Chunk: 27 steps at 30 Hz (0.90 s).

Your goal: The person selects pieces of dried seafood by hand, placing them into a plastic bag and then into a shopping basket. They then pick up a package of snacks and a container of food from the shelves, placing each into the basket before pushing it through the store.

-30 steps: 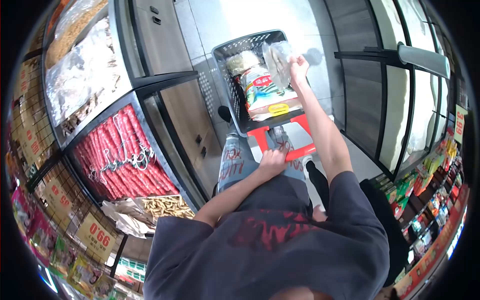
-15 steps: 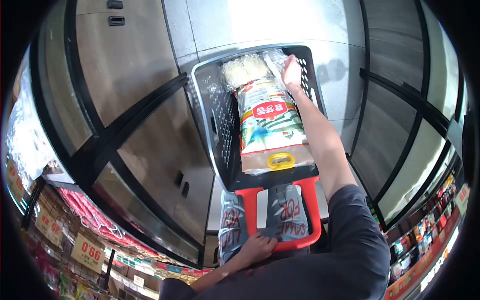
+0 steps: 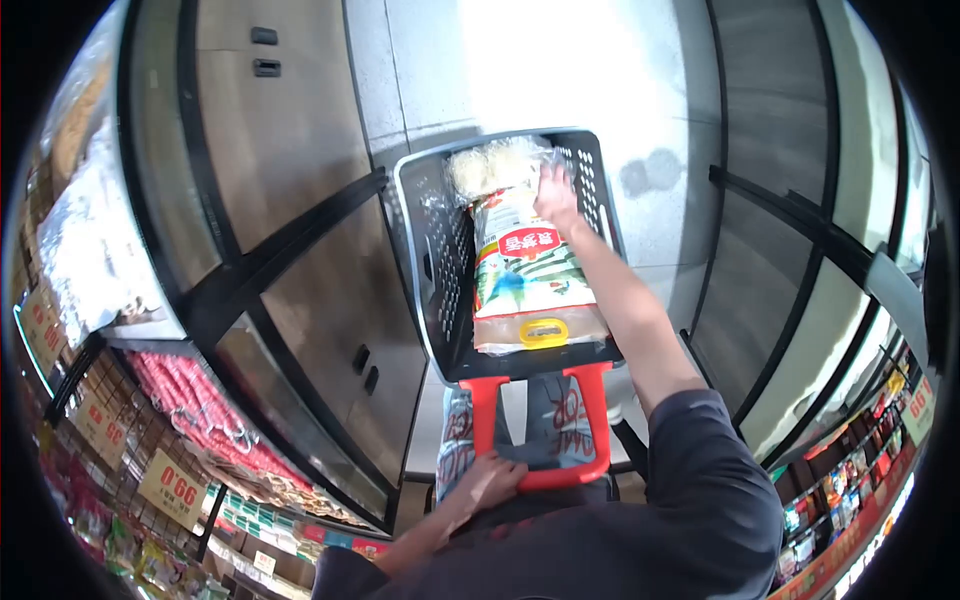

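My right hand (image 3: 556, 196) is stretched out into the dark plastic shopping basket (image 3: 428, 250), lying on top of the load at the far end, at about one o'clock from the big rice sack (image 3: 527, 275). The fingers look curled down over the crinkled clear bag (image 3: 500, 165) of pale goods that sits at the twelve o'clock end of the basket, touching the sack's top edge; whether I am gripping that bag or only pressing on it I cannot tell, since my knuckles hide the fingertips. My left hand (image 3: 488, 480) is closed around the red handle (image 3: 545, 425) at the six o'clock side, near my hip, holding the basket steady.

The rice sack fills most of the basket lengthwise, its yellow carry grip (image 3: 544, 331) pointing back toward me. The clear bag is wedged between the sack and the far wall.

The risks I see: I am leaning far forward with one arm over the load, so if my left hand pushes or slackens on the handle the basket could roll away and pull me off balance. The thin bag could tear or its contents get crushed if I press hard against the heavy sack. The dark display cabinet (image 3: 290, 290) stands close at nine o'clock, and a swerve would knock the basket into it.
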{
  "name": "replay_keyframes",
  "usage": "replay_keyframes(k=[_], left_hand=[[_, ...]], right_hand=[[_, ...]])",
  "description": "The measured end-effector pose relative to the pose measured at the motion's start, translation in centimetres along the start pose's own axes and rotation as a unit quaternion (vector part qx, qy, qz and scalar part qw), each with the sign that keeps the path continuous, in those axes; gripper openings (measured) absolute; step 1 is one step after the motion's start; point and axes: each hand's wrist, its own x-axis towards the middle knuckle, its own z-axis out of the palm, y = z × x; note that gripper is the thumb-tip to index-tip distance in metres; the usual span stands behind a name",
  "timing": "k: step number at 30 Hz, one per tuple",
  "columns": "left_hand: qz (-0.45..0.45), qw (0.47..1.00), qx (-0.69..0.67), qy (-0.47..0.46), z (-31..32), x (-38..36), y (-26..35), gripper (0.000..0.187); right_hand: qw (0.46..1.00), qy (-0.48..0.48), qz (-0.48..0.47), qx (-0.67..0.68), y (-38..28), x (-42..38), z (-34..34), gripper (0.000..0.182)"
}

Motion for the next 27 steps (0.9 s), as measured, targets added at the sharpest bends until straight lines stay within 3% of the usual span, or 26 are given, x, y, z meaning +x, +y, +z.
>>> replay_keyframes(k=[2,3,4,5,7,8,9,11,12,13,15,16,18,20,22,27], left_hand=[[-0.007,0.999,0.035,0.008,0.0,0.1,0.2,0.023],[-0.01,0.999,0.048,0.016,0.0,-0.2,0.6,0.022],[-0.012,0.997,0.064,0.03,0.1,0.2,0.7,0.021],[-0.016,0.996,0.076,0.044,0.4,0.3,0.7,0.021],[-0.01,0.988,0.118,0.102,0.8,0.3,0.9,0.023],[-0.022,0.983,0.135,0.126,0.1,0.3,1.0,0.023],[-0.004,0.983,0.132,0.128,-0.6,0.3,1.4,0.021],[-0.004,0.988,0.132,0.08,-1.5,0.7,1.3,0.027],[-0.016,0.985,0.139,0.104,-2.5,1.2,1.8,0.027],[-0.039,0.988,0.141,0.056,-3.7,1.6,2.4,0.026],[-0.062,0.99,0.128,0.003,-6.0,1.6,3.6,0.025],[-0.065,0.99,0.126,0.012,-6.3,1.5,3.5,0.025],[-0.069,0.988,0.123,0.055,-6.2,1.2,3.2,0.024],[-0.047,0.986,0.129,0.095,-6.0,1.3,1.9,0.024],[-0.015,0.982,0.137,0.13,-7.4,2.1,1.5,0.023],[-0.019,0.982,0.127,0.137,-13.2,5.8,-0.5,0.019]], right_hand=[[0.996,0.041,-0.053,0.063,0.0,-7.0,-0.8,0.079],[0.986,0.034,-0.11,0.119,0.4,-11.2,-2.1,0.066],[0.971,-0.104,-0.137,0.169,0.1,-15.5,-5.5,0.053],[0.96,-0.022,-0.204,0.192,1.3,-19.8,-4.2,0.041],[0.925,-0.165,-0.239,0.245,-1.4,-31.5,-14.0,0.029],[0.886,-0.212,-0.245,0.331,-0.3,-35.2,-13.4,0.028],[0.885,-0.227,-0.233,0.335,-0.5,-38.8,-14.6,0.02],[0.917,-0.212,-0.217,0.258,-0.2,-43.7,-14.2,0.03],[0.942,-0.185,-0.209,0.188,-0.2,-45.3,-13.8,0.035],[0.939,-0.186,-0.229,0.176,-0.4,-46.6,-12.6,0.035],[0.969,0.092,-0.2,0.107,-1.3,-47.4,-10.6,0.04],[0.968,0.092,-0.208,0.102,-1.4,-47.0,-10.6,0.04],[0.986,-0.026,-0.075,0.146,-3.0,-46.7,-12.9,0.039],[0.983,0.011,-0.097,0.154,-3.3,-46.3,-12.7,0.04],[0.984,-0.038,-0.165,0.057,-3.2,-46.1,-13.1,0.047],[0.949,0.125,-0.286,-0.035,-5.7,-39.7,-14.9,0.055]])
